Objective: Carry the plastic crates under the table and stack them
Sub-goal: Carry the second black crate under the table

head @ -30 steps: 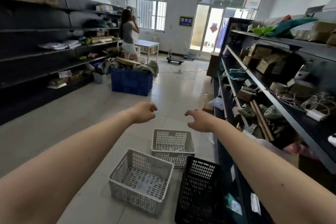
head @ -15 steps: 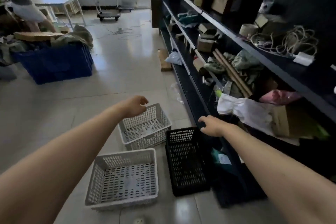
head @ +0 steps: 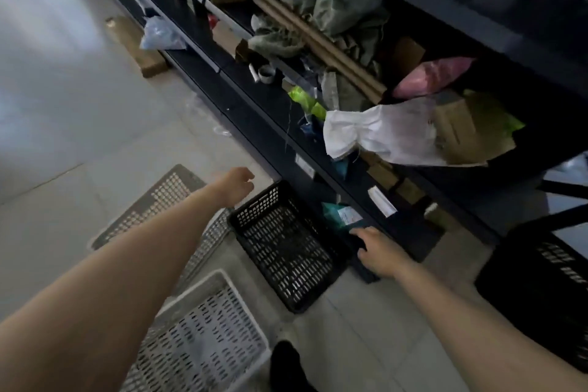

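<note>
A black perforated plastic crate (head: 286, 245) sits on the floor against the base of the dark shelving. Left of it lie two white crates, one nearer me (head: 203, 337) and one farther off (head: 152, 200), partly hidden by my left arm. My left hand (head: 235, 188) hovers over the black crate's far corner, fingers loosely curled and holding nothing. My right hand (head: 378, 251) reaches down beside the crate's right rim with fingers spread; whether it touches the rim I cannot tell. Another black crate (head: 547, 289) stands at the right edge.
The dark shelving (head: 254, 111) runs diagonally along the right, crammed with a white sack (head: 381, 134), cardboard tubes, boxes and bags that overhang its edge. A piece of cardboard (head: 140, 44) lies on the tiled floor farther back. My dark shoe (head: 286, 363) is behind the crates.
My view has tilted down and moved close to the shelf base. Both hands have dropped toward the black crate, the left over its far corner, the right beside its right rim.
</note>
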The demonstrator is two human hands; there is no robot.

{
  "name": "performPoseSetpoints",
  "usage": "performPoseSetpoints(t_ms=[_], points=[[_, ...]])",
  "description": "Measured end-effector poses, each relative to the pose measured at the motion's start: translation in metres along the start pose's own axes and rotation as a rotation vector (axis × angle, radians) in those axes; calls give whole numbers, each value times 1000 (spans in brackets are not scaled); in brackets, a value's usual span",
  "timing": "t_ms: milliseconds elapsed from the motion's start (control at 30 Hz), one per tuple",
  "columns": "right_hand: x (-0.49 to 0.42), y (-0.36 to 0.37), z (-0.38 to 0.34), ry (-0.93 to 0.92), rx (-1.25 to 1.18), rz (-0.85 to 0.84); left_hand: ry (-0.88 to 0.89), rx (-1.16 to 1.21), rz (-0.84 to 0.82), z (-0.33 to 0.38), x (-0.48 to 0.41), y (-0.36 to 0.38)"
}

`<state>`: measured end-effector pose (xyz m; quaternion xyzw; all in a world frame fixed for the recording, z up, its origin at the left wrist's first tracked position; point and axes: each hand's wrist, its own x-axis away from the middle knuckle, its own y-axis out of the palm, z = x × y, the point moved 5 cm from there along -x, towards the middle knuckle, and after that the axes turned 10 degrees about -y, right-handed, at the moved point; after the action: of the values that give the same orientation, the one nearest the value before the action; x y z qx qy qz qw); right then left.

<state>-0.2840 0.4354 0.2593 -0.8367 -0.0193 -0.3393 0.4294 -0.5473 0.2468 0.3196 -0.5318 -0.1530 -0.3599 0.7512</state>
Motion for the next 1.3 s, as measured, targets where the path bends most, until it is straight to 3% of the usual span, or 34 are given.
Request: performPoseSetpoints(t_ms=[200,333,400,533,633,700,767,833,933,1300], points=[[-95,82,49,198,-77,90,-107,34,-25,-30,-180,65],[-168,183,108,452,-177,11,-168,-99,35,-80,-285,129],[-205,231,137,542,-186,-71,-149,-196,11,-104,-326,175],[-252,300,180,719,-249,40,-83,-299,9,-132,-399,257],[-266,345,199,849,-416,34,-177,-325,-29,-152,-437,295],[-274,368,204,809,-487,67,-186,-346,78,-155,-452,302],[-272,377,207,838,-566,208,-182,-401,272,-155,-456,292],[-273,382,211,875,-692,317,-178,-507,316,-163,-469,278],[-274,384,222,902,-853,341,-170,-384,178,-180,-493,271],[-134,323,248,931,-652,342,-202,-364,-62,-185,-366,289]])
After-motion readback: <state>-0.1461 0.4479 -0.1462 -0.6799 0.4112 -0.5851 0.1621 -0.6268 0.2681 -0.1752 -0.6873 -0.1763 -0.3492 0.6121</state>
